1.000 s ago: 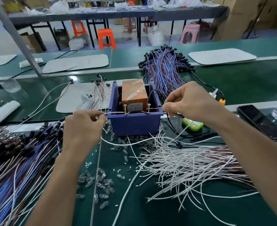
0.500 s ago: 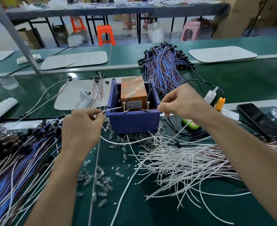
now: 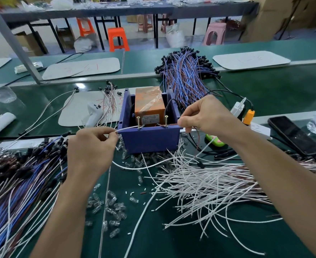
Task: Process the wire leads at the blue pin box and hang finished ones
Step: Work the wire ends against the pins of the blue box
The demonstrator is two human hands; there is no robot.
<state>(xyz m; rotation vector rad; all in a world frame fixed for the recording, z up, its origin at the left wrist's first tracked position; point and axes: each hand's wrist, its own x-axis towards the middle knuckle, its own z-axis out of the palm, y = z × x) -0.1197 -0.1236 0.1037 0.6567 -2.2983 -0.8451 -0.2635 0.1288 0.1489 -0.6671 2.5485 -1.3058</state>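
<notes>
Blue pin box [image 3: 149,140]: the left hand [image 3: 90,148], at its left corner, is pinching a white lead [image 3: 127,129]; the right hand [image 3: 207,116], at its right corner, is pinching a brown lead [image 3: 172,124]. Lead ends are lying against the two brass pins [image 3: 138,122] on its front rim. Judgement: pressing both ends steadily, fingers off the metal, should give clean contact.

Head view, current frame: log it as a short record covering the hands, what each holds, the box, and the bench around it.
left hand: pinches white wire, its end at left pin
right hand: pinches brown wire, its end at right pin
blue pin box: upright, orange block inside
in front: loose white leads, small clear parts
behind: blue-brown bundle
</notes>
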